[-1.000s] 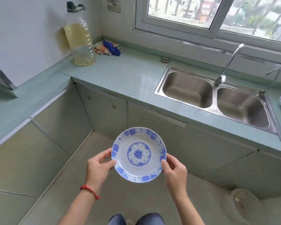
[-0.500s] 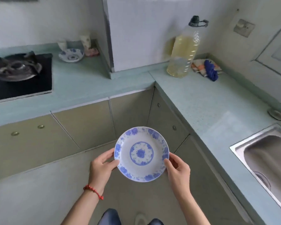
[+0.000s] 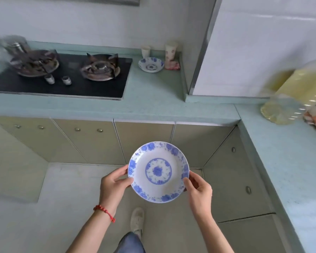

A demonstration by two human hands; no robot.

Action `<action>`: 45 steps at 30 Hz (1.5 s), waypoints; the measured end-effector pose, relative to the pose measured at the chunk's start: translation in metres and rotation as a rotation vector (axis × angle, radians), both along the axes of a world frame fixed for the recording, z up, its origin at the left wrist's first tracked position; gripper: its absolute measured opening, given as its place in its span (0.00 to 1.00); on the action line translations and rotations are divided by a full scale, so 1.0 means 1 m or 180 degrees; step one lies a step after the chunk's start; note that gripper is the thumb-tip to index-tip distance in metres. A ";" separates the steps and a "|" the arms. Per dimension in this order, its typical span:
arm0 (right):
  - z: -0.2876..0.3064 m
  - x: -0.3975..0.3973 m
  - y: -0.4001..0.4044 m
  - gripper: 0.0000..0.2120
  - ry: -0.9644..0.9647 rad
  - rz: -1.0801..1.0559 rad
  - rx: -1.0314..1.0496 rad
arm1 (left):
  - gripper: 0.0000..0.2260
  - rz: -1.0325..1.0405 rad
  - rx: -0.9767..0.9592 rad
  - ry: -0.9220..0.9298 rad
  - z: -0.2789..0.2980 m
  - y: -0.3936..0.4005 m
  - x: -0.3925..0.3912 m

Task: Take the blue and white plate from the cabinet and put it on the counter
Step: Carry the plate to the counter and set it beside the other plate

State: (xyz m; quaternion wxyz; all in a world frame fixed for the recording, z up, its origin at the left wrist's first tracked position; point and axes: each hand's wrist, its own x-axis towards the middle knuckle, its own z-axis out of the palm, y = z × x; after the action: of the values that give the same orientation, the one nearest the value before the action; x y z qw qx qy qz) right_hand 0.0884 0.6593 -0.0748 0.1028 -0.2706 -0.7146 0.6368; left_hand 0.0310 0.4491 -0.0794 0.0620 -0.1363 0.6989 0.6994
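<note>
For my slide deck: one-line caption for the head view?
Both hands, left hand and right hand, hold the blue and white plate level before the green counter.

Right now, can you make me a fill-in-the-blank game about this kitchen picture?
1. The blue and white plate is held by ____ hands.
2. The red bracelet is on the ____ wrist.
3. The gas stove has ____ burners.
4. The small bowl sits to the ____ of the stove.

Missing words: two; left; two; right
</note>
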 end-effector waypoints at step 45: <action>-0.081 -0.455 0.065 0.14 -0.0545 0.0475 0.1024 | 0.20 -0.0007 -0.0415 -0.0610 -0.067 0.067 -0.444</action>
State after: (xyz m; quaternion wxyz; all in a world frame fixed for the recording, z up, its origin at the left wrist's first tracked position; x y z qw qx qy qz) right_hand -0.3667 0.7241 -0.1558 0.0361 -0.2502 -0.8314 0.4949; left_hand -0.4125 0.5157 -0.1469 0.1204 -0.2055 0.7339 0.6361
